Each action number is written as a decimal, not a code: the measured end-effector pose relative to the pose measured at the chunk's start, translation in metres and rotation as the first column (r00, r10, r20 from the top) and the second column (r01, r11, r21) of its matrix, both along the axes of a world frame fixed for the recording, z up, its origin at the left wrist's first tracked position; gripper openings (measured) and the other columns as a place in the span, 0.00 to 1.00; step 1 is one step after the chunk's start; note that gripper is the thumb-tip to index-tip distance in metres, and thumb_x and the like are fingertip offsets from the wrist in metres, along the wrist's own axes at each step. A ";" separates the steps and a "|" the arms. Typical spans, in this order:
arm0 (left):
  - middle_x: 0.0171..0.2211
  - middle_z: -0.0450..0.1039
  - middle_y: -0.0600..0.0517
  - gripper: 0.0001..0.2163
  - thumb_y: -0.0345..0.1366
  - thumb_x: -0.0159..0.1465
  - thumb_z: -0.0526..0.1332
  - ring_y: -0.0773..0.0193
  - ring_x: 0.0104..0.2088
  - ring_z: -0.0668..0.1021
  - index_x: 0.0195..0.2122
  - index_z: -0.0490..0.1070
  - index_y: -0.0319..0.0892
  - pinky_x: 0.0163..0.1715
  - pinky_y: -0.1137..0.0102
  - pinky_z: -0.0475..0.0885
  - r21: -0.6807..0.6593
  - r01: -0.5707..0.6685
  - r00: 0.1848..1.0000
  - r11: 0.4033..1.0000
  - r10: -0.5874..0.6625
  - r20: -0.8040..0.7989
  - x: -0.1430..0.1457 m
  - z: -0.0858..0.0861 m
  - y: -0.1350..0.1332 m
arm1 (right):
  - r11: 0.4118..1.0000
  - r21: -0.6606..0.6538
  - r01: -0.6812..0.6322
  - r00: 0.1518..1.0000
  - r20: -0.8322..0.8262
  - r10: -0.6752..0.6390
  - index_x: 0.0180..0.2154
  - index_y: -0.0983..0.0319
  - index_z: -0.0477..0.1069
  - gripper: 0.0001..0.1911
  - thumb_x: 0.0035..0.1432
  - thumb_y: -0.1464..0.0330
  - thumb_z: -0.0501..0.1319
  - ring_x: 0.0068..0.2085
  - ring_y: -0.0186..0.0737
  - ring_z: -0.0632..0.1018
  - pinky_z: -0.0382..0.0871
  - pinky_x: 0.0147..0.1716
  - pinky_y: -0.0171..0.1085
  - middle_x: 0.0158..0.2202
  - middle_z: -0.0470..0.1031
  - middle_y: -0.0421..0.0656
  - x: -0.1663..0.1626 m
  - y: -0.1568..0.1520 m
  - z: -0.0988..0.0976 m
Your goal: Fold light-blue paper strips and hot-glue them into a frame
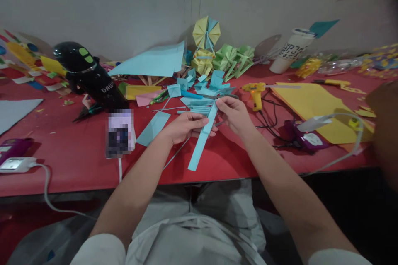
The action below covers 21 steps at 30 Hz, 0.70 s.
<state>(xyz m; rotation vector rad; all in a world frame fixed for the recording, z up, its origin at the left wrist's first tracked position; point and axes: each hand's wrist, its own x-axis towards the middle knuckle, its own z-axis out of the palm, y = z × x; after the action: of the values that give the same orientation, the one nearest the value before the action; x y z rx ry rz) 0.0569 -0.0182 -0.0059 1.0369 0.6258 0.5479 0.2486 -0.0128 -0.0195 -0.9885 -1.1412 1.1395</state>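
A long light-blue paper strip (200, 145) slants down toward me between both hands, above the red table. My left hand (190, 125) is closed on its middle, thumb on top and fingers underneath. At the upper end, my right hand (231, 109) pinches the strip between thumb and fingertips. Behind the hands lie several thin blue paper rolls (199, 109) and folded blue paper pieces (214, 80). A flat blue paper rectangle (154, 128) rests left of my left hand.
A yellow glue gun (256, 94) with a black cord stands right of my hands, near yellow paper sheets (314, 107) and a purple power socket (306, 136). A black bottle (93, 76) and a phone (120, 134) are at left. Folded paper lanterns (205, 45) stand by the wall.
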 end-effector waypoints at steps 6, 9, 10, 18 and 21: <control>0.34 0.82 0.44 0.10 0.36 0.58 0.70 0.59 0.35 0.84 0.37 0.76 0.36 0.41 0.65 0.79 -0.068 -0.163 0.987 0.984 0.163 -0.005 0.004 -0.002 0.003 | 0.965 0.253 0.063 0.933 0.329 -0.147 0.44 0.56 0.77 0.20 0.53 0.53 0.68 0.37 0.39 0.77 0.75 0.39 0.41 0.41 0.77 0.43 -0.002 -0.002 -0.007; 0.32 0.81 0.47 0.05 0.32 0.61 0.68 0.63 0.33 0.83 0.34 0.76 0.36 0.39 0.68 0.79 -0.095 -0.358 0.933 0.929 0.360 0.011 0.006 -0.003 0.008 | 0.906 0.420 -0.045 0.858 0.481 -0.181 0.46 0.54 0.78 0.14 0.59 0.60 0.65 0.46 0.44 0.78 0.73 0.48 0.47 0.50 0.76 0.46 -0.003 -0.005 -0.008; 0.32 0.81 0.48 0.04 0.32 0.62 0.67 0.65 0.32 0.83 0.34 0.75 0.37 0.39 0.69 0.79 -0.105 -0.422 0.905 0.901 0.426 0.020 0.006 -0.003 0.010 | 0.885 0.454 -0.102 0.837 0.520 -0.170 0.46 0.53 0.79 0.13 0.60 0.61 0.63 0.50 0.46 0.77 0.71 0.52 0.49 0.52 0.76 0.46 -0.004 -0.005 -0.007; 0.34 0.80 0.51 0.03 0.31 0.64 0.64 0.71 0.31 0.81 0.37 0.77 0.39 0.39 0.75 0.79 -0.168 -0.550 0.824 0.818 0.564 0.049 0.003 -0.002 0.016 | 0.840 0.455 -0.294 0.811 0.584 -0.033 0.50 0.46 0.78 0.17 0.58 0.59 0.66 0.62 0.49 0.70 0.65 0.60 0.53 0.61 0.70 0.43 -0.006 -0.005 -0.010; 0.34 0.81 0.51 0.03 0.30 0.65 0.63 0.70 0.31 0.81 0.37 0.77 0.38 0.42 0.73 0.79 -0.191 -0.517 0.843 0.834 0.535 0.054 0.003 -0.002 0.014 | 0.871 0.420 -0.253 0.871 0.492 0.015 0.45 0.47 0.80 0.13 0.58 0.56 0.66 0.60 0.49 0.72 0.66 0.60 0.53 0.59 0.71 0.43 -0.006 -0.007 -0.008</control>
<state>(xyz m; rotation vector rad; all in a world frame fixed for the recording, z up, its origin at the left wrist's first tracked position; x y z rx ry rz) 0.0601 -0.0042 -0.0079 0.6590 0.8565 1.0098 0.2425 -0.0200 -0.0275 -0.8199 -1.8168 0.6702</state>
